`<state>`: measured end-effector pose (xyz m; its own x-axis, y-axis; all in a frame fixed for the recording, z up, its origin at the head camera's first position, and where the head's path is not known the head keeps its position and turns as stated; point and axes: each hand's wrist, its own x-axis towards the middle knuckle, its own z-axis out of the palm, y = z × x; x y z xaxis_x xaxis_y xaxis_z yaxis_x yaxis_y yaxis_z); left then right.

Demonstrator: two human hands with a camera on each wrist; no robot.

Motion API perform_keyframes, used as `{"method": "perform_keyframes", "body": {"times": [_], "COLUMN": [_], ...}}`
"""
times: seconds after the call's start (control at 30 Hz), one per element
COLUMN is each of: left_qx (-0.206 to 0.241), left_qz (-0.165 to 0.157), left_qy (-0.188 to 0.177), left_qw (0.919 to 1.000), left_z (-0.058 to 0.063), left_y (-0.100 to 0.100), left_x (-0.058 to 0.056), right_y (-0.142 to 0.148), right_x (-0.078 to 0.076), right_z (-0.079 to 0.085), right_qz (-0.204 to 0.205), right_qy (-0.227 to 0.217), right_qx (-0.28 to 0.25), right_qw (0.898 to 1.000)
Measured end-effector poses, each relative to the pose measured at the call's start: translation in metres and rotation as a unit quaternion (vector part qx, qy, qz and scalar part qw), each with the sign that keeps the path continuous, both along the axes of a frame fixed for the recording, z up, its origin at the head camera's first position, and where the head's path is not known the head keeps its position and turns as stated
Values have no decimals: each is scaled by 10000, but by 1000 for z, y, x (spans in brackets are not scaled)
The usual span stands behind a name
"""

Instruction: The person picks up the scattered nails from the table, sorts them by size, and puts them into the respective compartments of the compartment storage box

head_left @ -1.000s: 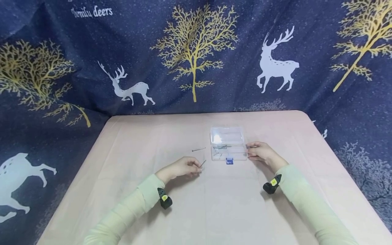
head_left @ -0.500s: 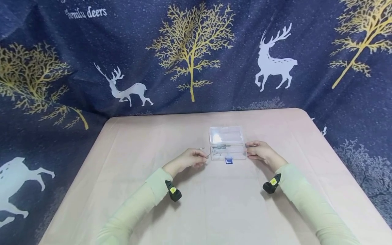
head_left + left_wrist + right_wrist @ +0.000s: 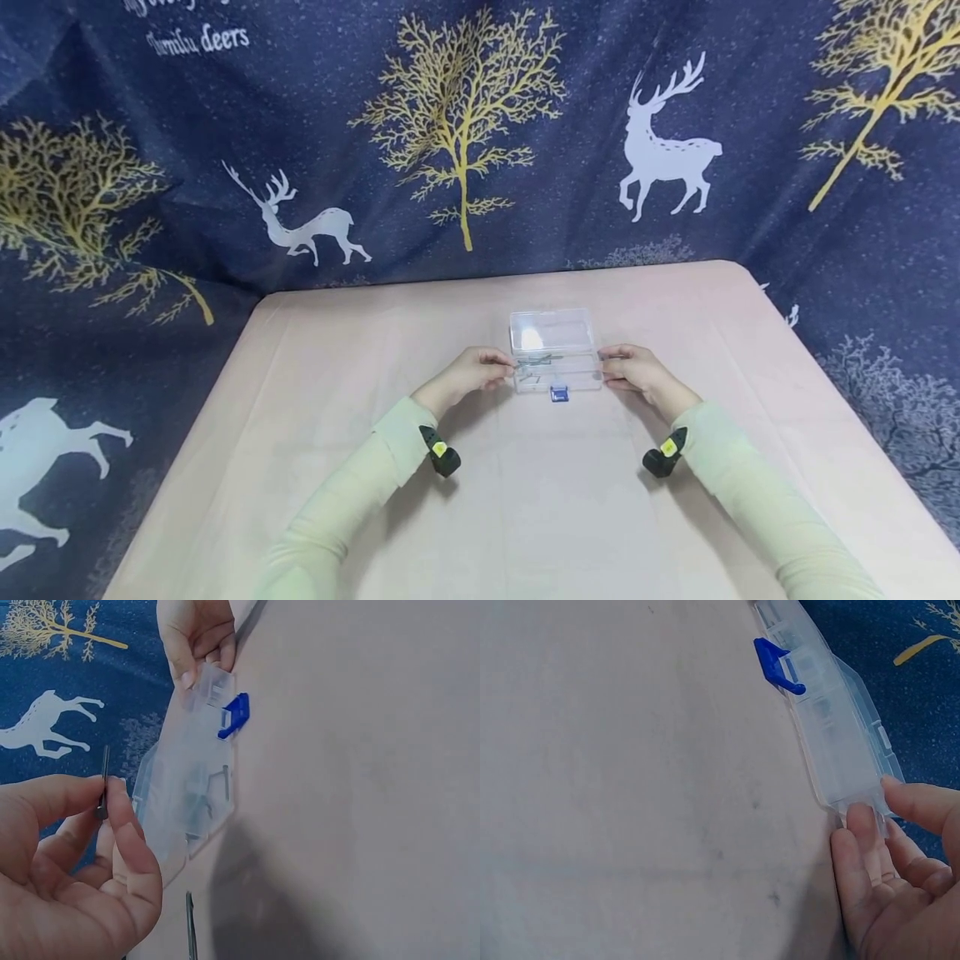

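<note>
My left hand is at the left end of a clear plastic box, pinching a dark metal nail between thumb and finger. In the left wrist view the nail stands nearly upright, its head at the lower end. The box lies open with its lid tipped back and a blue latch at the front. Several nails lie inside, towards the left. At the right end, my right hand grips the box wall, thumb on the upper edge and fingers against the side.
Another nail lies on the tabletop beside the box, hidden behind my left hand in the head view. A pale pink cloth covers the table. Behind it hangs a dark blue curtain with deer and trees.
My left hand has moved right and away from me, carrying the nail from the open tabletop to the box's left end. The right hand keeps its hold on the box.
</note>
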<state>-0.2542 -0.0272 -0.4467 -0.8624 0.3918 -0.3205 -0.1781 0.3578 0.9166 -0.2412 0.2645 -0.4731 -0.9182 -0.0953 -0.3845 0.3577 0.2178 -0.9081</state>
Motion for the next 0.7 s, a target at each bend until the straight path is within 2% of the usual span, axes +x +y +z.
{"method": "perform_keyframes", "body": {"times": [0.2, 0.43, 0.7], "left_qx": [-17, 165, -79], "left_qz": [183, 369, 508], "left_qy": [91, 191, 173], "left_qw": [9998, 9990, 9985], "left_z": [1, -1, -3], "left_y": [12, 24, 33], "left_x": [-6, -15, -22], "right_y": [2, 2, 3], "right_x": [-1, -1, -1], "right_z": [-3, -4, -9], "right_qz": [-44, -66, -126], "right_qy": [21, 105, 110], "right_qx": [-39, -106, -18], "right_qw": [10000, 9999, 9999]}}
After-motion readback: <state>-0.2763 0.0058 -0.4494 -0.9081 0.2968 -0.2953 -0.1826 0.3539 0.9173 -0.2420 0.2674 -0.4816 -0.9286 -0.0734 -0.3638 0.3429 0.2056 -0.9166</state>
